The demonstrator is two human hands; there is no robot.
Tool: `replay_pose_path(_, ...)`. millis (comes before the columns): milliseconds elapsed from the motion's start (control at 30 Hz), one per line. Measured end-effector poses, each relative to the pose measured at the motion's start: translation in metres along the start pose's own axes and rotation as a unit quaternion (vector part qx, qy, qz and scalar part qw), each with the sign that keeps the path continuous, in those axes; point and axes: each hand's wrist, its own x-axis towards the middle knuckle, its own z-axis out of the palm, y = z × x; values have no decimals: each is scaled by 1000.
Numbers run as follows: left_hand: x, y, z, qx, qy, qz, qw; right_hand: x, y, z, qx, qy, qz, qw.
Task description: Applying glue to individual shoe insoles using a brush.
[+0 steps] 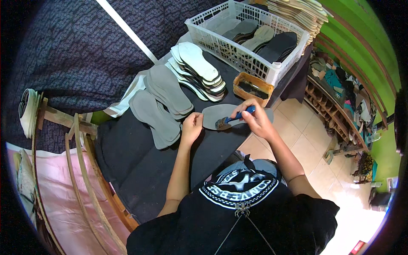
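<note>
A grey shoe insole [214, 112] lies crosswise in front of me on the black-covered table. My left hand [192, 127] is closed at its left end, the fingertips pinching the edge. My right hand [256, 120] grips a paintbrush by its blue handle [243, 113]. The dark, stained bristles [222, 124] rest on the insole's upper face. Just beyond my right hand stands a yellowish rectangular tub [239, 80] with dark residue inside. Left of the insole are two overlapping piles of grey insoles [155, 114], and behind them a stack of whitish insoles [197, 61].
A white plastic crate [272, 68] holding more insoles stands at the back right, beside a tall pile of cream sole pieces [304, 15]. A wooden rail [87, 170] borders the table's left side. Cluttered wooden shelving [335, 110] lines the green wall at right, above a tiled floor [299, 146].
</note>
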Motion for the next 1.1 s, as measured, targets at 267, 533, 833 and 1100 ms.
replay_pose_path(267, 2, -3, -3, -13, -14, 2, 1000, 32, 9, 29, -120, -52, -49, 990)
replay_pose_path(533, 6, -16, -1, 48, 10, 29, 998, 34, 12, 42, -245, -64, -168, 953)
replay_pose_path(833, 2, 4, -2, 112, 5, 14, 994, 21, 15, 19, -229, -42, -148, 961)
replay_pose_path(1100, 4, -13, -4, 15, -27, 17, 999, 35, -11, 19, -354, -83, -163, 917)
